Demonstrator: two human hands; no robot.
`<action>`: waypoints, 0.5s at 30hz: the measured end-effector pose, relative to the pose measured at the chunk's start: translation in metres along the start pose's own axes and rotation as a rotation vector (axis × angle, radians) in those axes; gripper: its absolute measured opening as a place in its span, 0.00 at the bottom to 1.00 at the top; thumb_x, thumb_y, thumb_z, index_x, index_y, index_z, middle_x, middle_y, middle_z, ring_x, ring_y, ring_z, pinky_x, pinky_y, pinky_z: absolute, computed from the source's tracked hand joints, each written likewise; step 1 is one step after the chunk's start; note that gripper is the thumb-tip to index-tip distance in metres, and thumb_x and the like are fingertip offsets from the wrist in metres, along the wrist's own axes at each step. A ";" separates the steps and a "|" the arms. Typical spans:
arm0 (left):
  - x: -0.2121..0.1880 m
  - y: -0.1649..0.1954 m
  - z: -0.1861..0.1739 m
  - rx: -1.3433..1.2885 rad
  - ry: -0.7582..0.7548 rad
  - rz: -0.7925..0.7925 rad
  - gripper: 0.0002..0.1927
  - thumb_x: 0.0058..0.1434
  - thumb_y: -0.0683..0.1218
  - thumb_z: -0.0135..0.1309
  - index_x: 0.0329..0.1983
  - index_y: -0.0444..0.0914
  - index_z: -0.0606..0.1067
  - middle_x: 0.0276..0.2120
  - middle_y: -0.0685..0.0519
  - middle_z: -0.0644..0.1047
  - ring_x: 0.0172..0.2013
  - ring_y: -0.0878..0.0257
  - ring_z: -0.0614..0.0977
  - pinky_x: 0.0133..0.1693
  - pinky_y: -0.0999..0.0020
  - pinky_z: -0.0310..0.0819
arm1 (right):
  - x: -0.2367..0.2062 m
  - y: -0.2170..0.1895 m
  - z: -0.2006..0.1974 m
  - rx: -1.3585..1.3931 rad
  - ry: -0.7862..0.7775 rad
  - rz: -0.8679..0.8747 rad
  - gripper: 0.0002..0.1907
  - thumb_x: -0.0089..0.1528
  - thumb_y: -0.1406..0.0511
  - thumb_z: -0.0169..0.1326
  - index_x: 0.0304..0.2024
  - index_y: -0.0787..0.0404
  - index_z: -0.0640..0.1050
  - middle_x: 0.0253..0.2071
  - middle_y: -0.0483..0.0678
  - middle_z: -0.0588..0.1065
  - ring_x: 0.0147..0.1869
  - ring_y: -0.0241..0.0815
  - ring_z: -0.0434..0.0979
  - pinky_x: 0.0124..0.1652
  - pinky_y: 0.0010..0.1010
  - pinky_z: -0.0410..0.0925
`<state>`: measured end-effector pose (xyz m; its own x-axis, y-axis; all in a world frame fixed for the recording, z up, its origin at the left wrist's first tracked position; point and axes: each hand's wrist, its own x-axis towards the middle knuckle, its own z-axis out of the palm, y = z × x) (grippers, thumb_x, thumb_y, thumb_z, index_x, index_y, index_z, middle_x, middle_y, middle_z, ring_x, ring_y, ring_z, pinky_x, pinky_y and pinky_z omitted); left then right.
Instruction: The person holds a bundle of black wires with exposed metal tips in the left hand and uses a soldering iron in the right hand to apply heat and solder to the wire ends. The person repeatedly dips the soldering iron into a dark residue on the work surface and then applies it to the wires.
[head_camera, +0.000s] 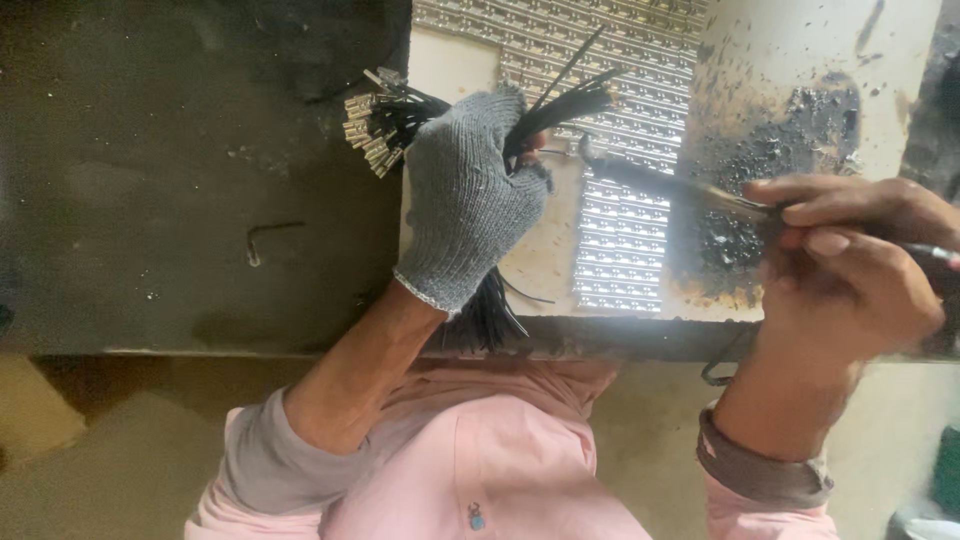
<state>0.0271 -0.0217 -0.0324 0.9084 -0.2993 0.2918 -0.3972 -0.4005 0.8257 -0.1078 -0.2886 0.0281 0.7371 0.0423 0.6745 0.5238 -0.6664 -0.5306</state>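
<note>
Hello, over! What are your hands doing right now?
Left hand, gloved, grips black wire bundle. Right hand, bare, holds soldering tool, tip near bundle. Nothing between them.

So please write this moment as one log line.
left hand: gloved, grips black wire bundle | right hand: bare, holds soldering iron

Left hand (470, 195): in a grey knit glove, raised, back of the hand toward the camera, fingers curled shut into a tight fist. Wrist straight. Left forearm (355, 375) bare, running down and left toward the body; sleeve pushed up near the elbow.

Right hand (850, 265): bare, held out to the right, fingers pinched closed, thumb lying along the top, index finger extended leftward. Right wrist (775, 430) bent slightly inward, sleeve cuff bunched just below it. The hands are level, apart, not touching.
</note>
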 end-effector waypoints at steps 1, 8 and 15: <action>-0.001 -0.001 0.000 0.007 0.017 0.026 0.04 0.60 0.40 0.60 0.30 0.38 0.77 0.25 0.51 0.79 0.24 0.66 0.81 0.29 0.67 0.75 | 0.008 -0.004 0.002 -0.047 -0.068 -0.049 0.12 0.65 0.79 0.58 0.39 0.69 0.67 0.33 0.68 0.70 0.41 0.70 0.81 0.27 0.35 0.72; -0.004 0.005 -0.022 -0.244 0.032 -0.005 0.05 0.66 0.41 0.55 0.36 0.36 0.79 0.27 0.53 0.81 0.25 0.69 0.81 0.25 0.70 0.74 | -0.019 0.002 -0.026 0.034 0.128 0.117 0.08 0.68 0.76 0.57 0.40 0.67 0.69 0.35 0.65 0.72 0.40 0.67 0.81 0.33 0.41 0.73; -0.037 -0.030 -0.103 0.024 0.325 -0.015 0.07 0.79 0.38 0.53 0.57 0.31 0.75 0.43 0.49 0.81 0.35 0.64 0.82 0.37 0.73 0.79 | -0.110 0.014 -0.122 0.349 0.456 0.496 0.06 0.71 0.75 0.50 0.37 0.67 0.74 0.36 0.62 0.71 0.47 0.66 0.80 0.37 0.34 0.72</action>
<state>0.0191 0.0904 -0.0187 0.9068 -0.0029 0.4216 -0.3828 -0.4246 0.8205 -0.2341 -0.3937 0.0092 0.7118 -0.5632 0.4197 0.3372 -0.2501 -0.9076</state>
